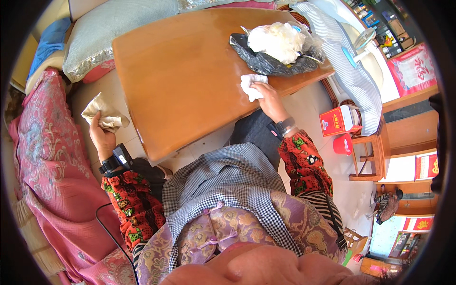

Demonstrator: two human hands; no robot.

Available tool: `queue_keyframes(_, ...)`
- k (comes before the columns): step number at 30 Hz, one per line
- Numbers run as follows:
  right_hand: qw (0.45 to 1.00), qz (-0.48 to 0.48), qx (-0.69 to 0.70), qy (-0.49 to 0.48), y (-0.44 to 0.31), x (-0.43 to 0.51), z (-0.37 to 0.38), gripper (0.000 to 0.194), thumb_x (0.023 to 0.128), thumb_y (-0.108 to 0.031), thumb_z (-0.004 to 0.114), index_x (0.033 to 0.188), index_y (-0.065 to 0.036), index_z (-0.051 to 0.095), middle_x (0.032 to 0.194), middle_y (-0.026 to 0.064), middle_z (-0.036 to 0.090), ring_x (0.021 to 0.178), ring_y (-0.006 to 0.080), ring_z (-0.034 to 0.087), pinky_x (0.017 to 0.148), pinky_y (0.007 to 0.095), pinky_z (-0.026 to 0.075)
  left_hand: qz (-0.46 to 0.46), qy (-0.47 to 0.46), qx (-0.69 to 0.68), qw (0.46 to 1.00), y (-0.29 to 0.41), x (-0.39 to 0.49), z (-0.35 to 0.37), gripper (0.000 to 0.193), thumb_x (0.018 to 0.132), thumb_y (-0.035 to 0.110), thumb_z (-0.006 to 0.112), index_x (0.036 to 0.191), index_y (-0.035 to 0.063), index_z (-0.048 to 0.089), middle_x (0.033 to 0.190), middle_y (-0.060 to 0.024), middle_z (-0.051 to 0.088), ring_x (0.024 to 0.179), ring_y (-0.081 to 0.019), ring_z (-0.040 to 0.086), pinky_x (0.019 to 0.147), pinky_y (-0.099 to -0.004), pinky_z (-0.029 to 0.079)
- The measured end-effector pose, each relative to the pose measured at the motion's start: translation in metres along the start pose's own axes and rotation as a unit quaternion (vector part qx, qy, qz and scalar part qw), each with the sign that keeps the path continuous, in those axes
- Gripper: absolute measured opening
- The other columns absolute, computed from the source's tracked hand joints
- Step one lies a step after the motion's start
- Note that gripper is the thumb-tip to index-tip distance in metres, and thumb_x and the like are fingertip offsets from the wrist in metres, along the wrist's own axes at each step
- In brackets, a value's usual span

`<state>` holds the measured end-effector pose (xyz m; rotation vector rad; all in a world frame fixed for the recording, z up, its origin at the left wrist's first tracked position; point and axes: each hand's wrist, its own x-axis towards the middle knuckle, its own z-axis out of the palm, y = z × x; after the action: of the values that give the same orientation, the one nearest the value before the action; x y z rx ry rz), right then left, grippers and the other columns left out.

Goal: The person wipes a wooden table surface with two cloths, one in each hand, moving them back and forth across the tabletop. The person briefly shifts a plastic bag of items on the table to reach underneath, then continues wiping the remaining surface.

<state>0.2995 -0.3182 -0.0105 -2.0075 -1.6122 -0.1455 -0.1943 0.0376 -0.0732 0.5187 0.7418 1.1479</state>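
My right hand [269,99] holds a bunched white cloth [252,84] down on the wooden table [178,78], near its right-hand edge. Just beyond that cloth lies a black plastic bag [256,61], with a clear bag of whitish contents [276,39] on top of it. What the clear bag contains cannot be told. Off the table's left side, my left hand [101,137] grips a folded cream cloth [104,112] between thumb and fingers. That cloth hangs above the tiled floor, apart from the tabletop.
Pink patterned fabric covers a seat [53,171] at left. A cushioned sofa [117,28] runs behind the table. On the right stand a red-and-white box [333,121], a red bucket [342,144], a wooden stool [370,153] and a small fan [361,46]. Another person [388,206] is farther off.
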Motion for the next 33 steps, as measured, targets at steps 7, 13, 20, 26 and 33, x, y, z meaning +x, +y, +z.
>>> queue_keyframes(7, 0.995, 0.095, -0.012, 0.036, -0.011, -0.028, -0.015, 0.047, 0.079, 0.014, 0.056, 0.121, -0.004, 0.069, 0.128, 0.0177, 0.07, 0.125, 0.0381, 0.063, 0.108, 0.0446, 0.05, 0.004, 0.019, -0.013, 1.0, -0.001, 0.004, 0.0, 0.032, 0.101, 0.015, 0.065, 0.13, 0.0021, 0.059, 0.119, -0.0101, 0.07, 0.106, -0.0303, 0.071, 0.087, -0.0496, 0.06)
queue_keyframes(13, 0.997, -0.03, 0.07, -0.008, -0.108, -0.043, 0.016, 0.044, 0.082, 0.012, 0.057, 0.121, -0.004, 0.068, 0.132, 0.017, 0.067, 0.13, 0.0374, 0.06, 0.112, 0.0467, 0.049, -0.009, -0.002, -0.006, 1.0, -0.001, 0.012, -0.007, 0.035, 0.101, 0.015, 0.066, 0.132, 0.0008, 0.058, 0.121, -0.0114, 0.069, 0.109, -0.0315, 0.07, 0.09, -0.0493, 0.059)
queue_keyframes(20, 0.99, -0.113, 0.073, -0.035, -0.141, -0.048, 0.029, 0.029, 0.093, 0.001, 0.062, 0.121, -0.003, 0.069, 0.134, 0.0154, 0.067, 0.132, 0.0326, 0.061, 0.114, 0.044, 0.049, -0.006, 0.019, 0.012, 1.0, -0.004, 0.021, -0.016, 0.038, 0.101, 0.015, 0.067, 0.135, 0.0022, 0.057, 0.124, -0.0119, 0.069, 0.112, -0.0318, 0.069, 0.093, -0.0503, 0.059)
queue_keyframes(26, 0.999, -0.02, 0.03, 0.015, -0.063, -0.04, 0.007, 0.042, 0.085, 0.011, 0.058, 0.121, -0.007, 0.07, 0.132, 0.0142, 0.069, 0.128, 0.0352, 0.063, 0.11, 0.0437, 0.052, -0.014, 0.009, 0.012, 1.0, 0.0, 0.013, -0.013, 0.038, 0.1, 0.016, 0.067, 0.135, 0.0036, 0.057, 0.123, -0.0117, 0.069, 0.111, -0.032, 0.069, 0.092, -0.0506, 0.059)
queue_keyframes(33, 0.992, 0.101, -0.006, 0.074, 0.012, -0.033, -0.022, 0.048, 0.08, 0.014, 0.058, 0.122, -0.006, 0.07, 0.13, 0.0161, 0.07, 0.125, 0.0375, 0.063, 0.11, 0.0443, 0.05, -0.003, 0.0, 0.022, 1.0, 0.0, 0.017, -0.017, 0.036, 0.1, 0.016, 0.067, 0.133, 0.0023, 0.058, 0.121, -0.0113, 0.069, 0.109, -0.0313, 0.07, 0.091, -0.0486, 0.059)
